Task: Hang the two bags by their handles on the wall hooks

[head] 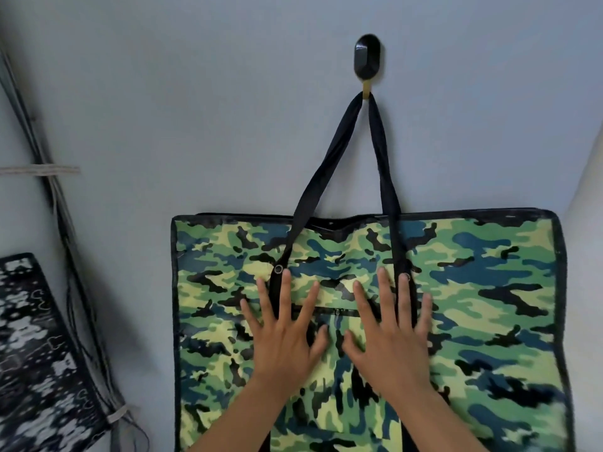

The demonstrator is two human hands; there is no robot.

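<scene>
Green camo bag [473,288] hanging flat on the wall [195,109], black handles [385,164] looped over the hook [368,62] at twelve o'clock. Left hand [284,334] and right hand [388,334] side by side, fingers spread, palms flat on the bag's front, gripping nothing. Second bag [36,353], black and white, at eight o'clock beside cables [62,203].

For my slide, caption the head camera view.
Both hands flat on a green camouflage bag hanging from a wall hook.

The flat green camouflage-print bag [456,305] is hanging by its black fabric handles [386,164] from the black oval wall hook [367,60]; a black-and-white patterned bag [36,353], apparently also hanging, is sitting left.
</scene>
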